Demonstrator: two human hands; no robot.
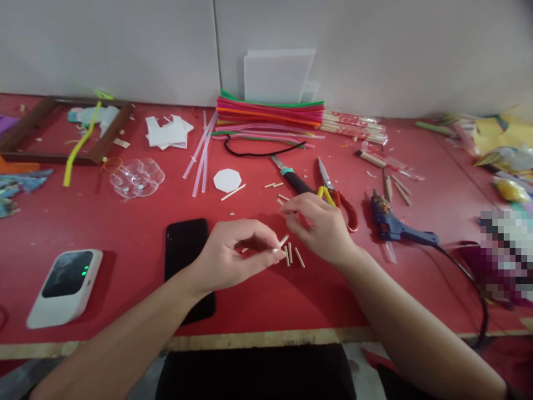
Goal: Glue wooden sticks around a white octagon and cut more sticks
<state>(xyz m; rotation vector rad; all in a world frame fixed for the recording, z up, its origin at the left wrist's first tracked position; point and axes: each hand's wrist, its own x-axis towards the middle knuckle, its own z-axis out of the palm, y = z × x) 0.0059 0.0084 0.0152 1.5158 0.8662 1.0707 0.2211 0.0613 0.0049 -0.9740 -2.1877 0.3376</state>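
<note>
My left hand [239, 253] pinches a short wooden stick [284, 240] between thumb and fingertips, above the red table. Just to its right hovers my right hand [320, 228], fingers bent and thumb apart, with nothing visible in its grasp. Under and between the hands lie several cut wooden stick pieces [290, 253]. A few more small pieces [273, 185] are scattered beyond them. A white octagonal piece [227, 180] lies flat, with a longer thin stick [233, 192] against its lower edge. Behind my right hand are scissors [327, 178] with red and yellow handles and a dark-handled cutter [293, 176].
A blue glue gun [387, 222] lies right, its cable running over the front edge. A black phone [187, 244] sits partly under my left forearm, a white device [64, 286] farther left. Colourful pipe cleaners [270, 114] line the back; a brown frame [45, 158] lies left.
</note>
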